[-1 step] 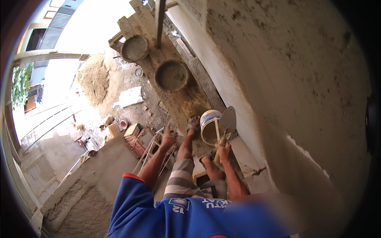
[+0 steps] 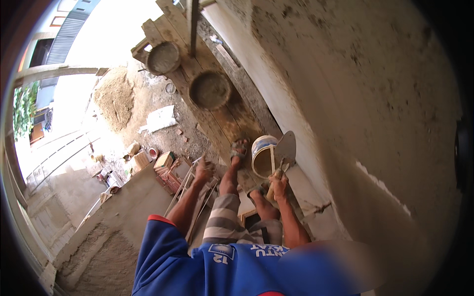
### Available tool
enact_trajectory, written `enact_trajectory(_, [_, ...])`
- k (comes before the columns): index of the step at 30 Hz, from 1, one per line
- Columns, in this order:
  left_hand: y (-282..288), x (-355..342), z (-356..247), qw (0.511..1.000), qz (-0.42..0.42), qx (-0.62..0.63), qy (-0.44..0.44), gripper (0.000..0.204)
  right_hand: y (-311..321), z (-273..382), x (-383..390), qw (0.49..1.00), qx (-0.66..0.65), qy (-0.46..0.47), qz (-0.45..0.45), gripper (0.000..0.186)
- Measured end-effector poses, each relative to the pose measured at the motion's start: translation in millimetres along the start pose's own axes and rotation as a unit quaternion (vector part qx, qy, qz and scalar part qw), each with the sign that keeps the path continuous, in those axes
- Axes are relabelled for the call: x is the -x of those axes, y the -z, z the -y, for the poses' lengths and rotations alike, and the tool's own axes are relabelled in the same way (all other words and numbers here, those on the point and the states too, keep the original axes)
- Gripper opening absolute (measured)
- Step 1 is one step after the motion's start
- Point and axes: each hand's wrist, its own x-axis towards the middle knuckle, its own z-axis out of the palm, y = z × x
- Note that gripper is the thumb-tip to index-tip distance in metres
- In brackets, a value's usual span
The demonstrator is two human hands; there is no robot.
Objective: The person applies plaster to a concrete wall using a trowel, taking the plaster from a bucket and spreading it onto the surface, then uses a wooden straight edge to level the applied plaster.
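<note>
My right hand (image 2: 279,183) grips a trowel handle; its broad grey blade (image 2: 286,147) is raised beside a white bucket (image 2: 261,145). A pale strip crosses the bucket's mouth and continues toward that hand; whether it is held is unclear. My left hand (image 2: 205,171) hangs left of my legs, index finger extended, apparently holding nothing. My sandalled feet (image 2: 239,147) stand on a plank platform (image 2: 222,127), where two round basins of grey material (image 2: 210,90) (image 2: 163,58) sit farther along.
A plastered wall (image 2: 370,93) runs along the right. An upright post (image 2: 193,29) rises beside the planks. Below on the left lie a sand heap (image 2: 112,96), a white sack (image 2: 160,118), stacked tiles (image 2: 168,175) and a rough mortar-covered ledge (image 2: 96,246).
The view has shifted slightly. My left hand is a little farther left and lower, while the bucket and trowel blade appear slightly farther right.
</note>
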Motion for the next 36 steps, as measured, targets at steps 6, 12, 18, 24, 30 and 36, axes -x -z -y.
enact_trajectory(6, [68.3,82.6,25.0,0.979,-0.084,-0.146,0.117,0.06,109.9,-79.6,26.5,0.969,-0.09,-0.131,-0.187,0.015])
enact_trajectory(12, [93.0,147.5,40.4,0.967,-0.089,-0.14,0.194,0.06,235.1,-198.6,71.6,0.952,-0.066,-0.174,-0.243,0.013])
enact_trajectory(18, [102.8,173.4,43.3,0.957,-0.097,-0.175,0.209,0.059,302.0,-273.8,98.0,0.9,0.03,-0.358,-0.248,0.019])
enact_trajectory(24, [96.1,187.1,34.3,0.953,-0.126,-0.186,0.202,0.059,316.5,-340.4,127.4,0.891,-0.003,-0.404,-0.207,0.029])
enact_trajectory(30, [86.4,193.3,40.3,0.949,-0.142,-0.201,0.197,0.057,297.5,-372.2,145.0,0.854,-0.022,-0.453,-0.255,0.064])
enact_trajectory(36, [84.3,202.2,57.2,0.945,-0.138,-0.2,0.219,0.057,293.1,-349.3,140.6,0.882,0.021,-0.427,-0.2,0.075])
